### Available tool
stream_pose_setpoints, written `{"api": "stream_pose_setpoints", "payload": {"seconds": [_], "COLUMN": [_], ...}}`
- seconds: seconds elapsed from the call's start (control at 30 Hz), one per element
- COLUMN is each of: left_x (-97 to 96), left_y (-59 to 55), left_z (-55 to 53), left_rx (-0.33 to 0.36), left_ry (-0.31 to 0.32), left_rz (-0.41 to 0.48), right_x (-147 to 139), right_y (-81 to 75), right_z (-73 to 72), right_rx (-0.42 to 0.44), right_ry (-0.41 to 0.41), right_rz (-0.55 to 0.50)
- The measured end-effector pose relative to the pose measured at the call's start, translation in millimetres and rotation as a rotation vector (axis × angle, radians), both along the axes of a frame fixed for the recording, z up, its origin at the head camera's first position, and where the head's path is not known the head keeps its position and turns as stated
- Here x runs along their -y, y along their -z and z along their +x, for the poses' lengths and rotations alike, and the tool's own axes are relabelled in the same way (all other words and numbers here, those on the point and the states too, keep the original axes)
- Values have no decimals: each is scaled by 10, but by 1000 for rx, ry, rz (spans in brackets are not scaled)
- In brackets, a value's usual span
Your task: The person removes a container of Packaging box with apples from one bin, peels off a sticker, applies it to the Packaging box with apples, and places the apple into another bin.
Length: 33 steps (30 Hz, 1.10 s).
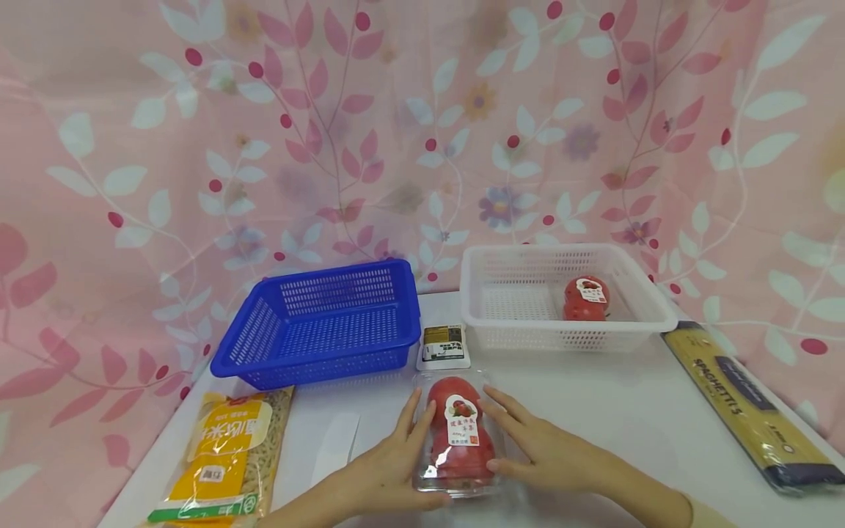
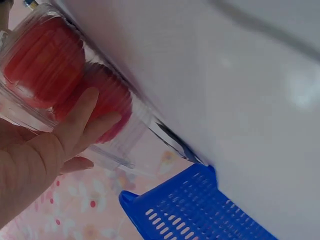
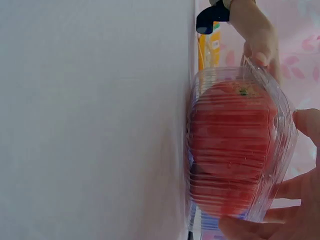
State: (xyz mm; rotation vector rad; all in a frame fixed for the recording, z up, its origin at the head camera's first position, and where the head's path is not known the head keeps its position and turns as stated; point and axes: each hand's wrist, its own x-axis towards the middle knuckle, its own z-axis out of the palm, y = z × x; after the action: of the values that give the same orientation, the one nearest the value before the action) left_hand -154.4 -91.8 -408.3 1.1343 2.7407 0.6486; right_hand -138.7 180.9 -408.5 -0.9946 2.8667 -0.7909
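A clear plastic box of red tomatoes (image 1: 455,469) with a white label lies on the white table, upright and lengthwise. My left hand (image 1: 389,469) is at its left side; in the left wrist view its nearly straight fingers (image 2: 77,117) touch the box wall. Along the right side, my right hand (image 1: 551,455) has its fingers spread, with fingertips (image 3: 306,122) at the lid's rim in the right wrist view. Both thumbs are toward the near end of the box. Just beyond the box lies a small flat packet (image 1: 443,346) with a black and gold label.
A blue basket (image 1: 330,367) stands at the back left. The white basket (image 1: 561,337) at the back right contains another box of tomatoes (image 1: 586,299). A yellow bag of pasta (image 1: 224,455) lies left, a spaghetti packet (image 1: 752,411) right. Behind hangs a flowered curtain (image 1: 409,147).
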Motion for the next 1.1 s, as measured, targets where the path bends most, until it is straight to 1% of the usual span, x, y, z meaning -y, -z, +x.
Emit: {"api": "stream_pose_setpoints", "payload": {"seconds": [0.07, 0.17, 0.3, 0.4, 0.5, 0.67, 0.73, 0.93, 1.0, 1.1], "left_x": [-43, -95, -127, -140, -154, -175, -185, -222, -235, -263], "left_y": [-22, -53, -62, -62, -63, -65, -64, -65, -80, -118], "left_z": [14, 24, 23, 20, 23, 25, 26, 16, 7, -22], "left_rx": [24, 40, 28, 22, 13, -6, -21, -66, -66, -85], "left_ry": [-33, -58, -49, -45, -43, -33, -41, -74, -76, -74], "left_rz": [1, 5, 15, 28, 43, 52, 52, 54, 59, 73], "right_x": [9, 20, 27, 38, 57, 93, 104, 122, 118, 108], "right_y": [-1, 1, 12, 19, 13, 1, 0, -17, -34, -86], "right_z": [13, 28, 38, 43, 53, 60, 57, 49, 45, 28], "right_rx": [3, 6, 11, -2, -54, -178, -193, -166, -163, -162], "right_ry": [4, 14, 29, 37, 45, 47, 53, 90, 96, 112], "right_rz": [5, 10, 20, 16, 3, -35, -43, -51, -51, -53]}}
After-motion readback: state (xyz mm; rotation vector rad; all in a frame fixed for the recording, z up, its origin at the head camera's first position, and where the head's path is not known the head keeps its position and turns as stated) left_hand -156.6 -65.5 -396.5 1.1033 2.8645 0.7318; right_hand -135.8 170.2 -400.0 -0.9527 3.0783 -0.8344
